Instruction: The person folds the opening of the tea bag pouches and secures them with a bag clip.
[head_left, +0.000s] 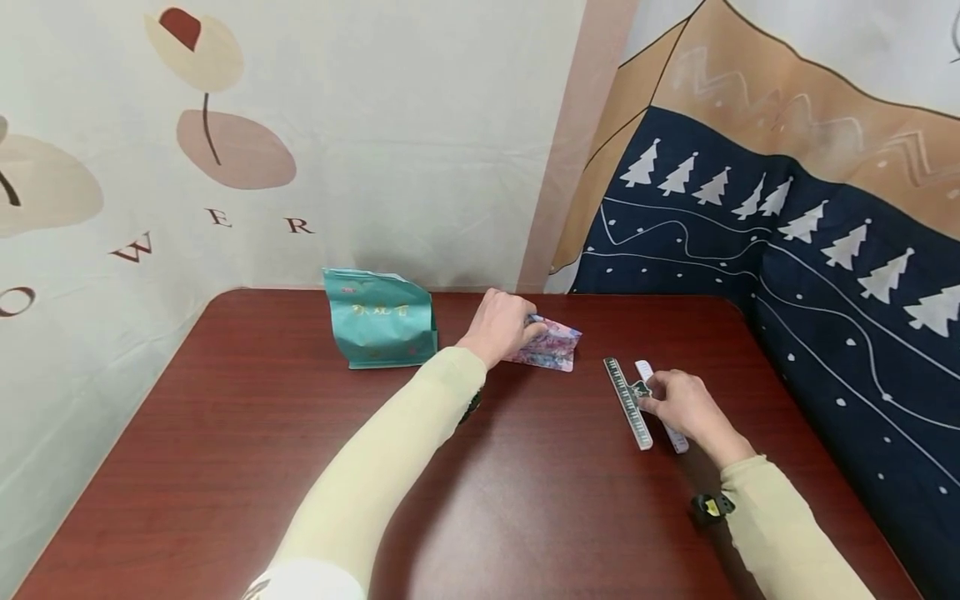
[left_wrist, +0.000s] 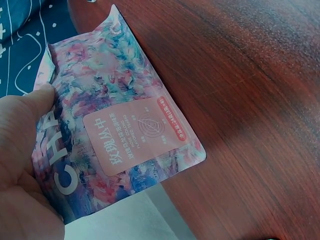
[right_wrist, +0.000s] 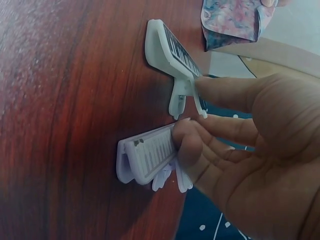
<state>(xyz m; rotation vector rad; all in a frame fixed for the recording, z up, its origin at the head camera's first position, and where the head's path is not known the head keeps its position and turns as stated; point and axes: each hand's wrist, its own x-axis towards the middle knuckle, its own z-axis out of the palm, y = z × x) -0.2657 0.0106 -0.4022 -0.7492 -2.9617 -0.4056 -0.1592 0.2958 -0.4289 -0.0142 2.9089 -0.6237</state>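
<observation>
My left hand [head_left: 498,323] grips a pink-and-blue patterned tea pouch [head_left: 557,343] near the back of the table. In the left wrist view the thumb lies on the edge of this pouch [left_wrist: 107,75], which has a pink label. At the right, my right hand [head_left: 684,404] is at two long clips with piano-key prints. Its thumb and forefinger pinch the handle of the black-and-white clip [right_wrist: 182,52]. The other fingers curl beside the white clip [right_wrist: 150,155] and seem to touch it. The forefinger's contact is partly hidden.
A teal bag [head_left: 382,321] with gold writing stands upright at the back, left of my left hand. The reddish-brown table [head_left: 517,500] meets a pale patterned curtain [head_left: 420,150] behind and a dark blue tree-printed cloth [head_left: 847,333] at the right.
</observation>
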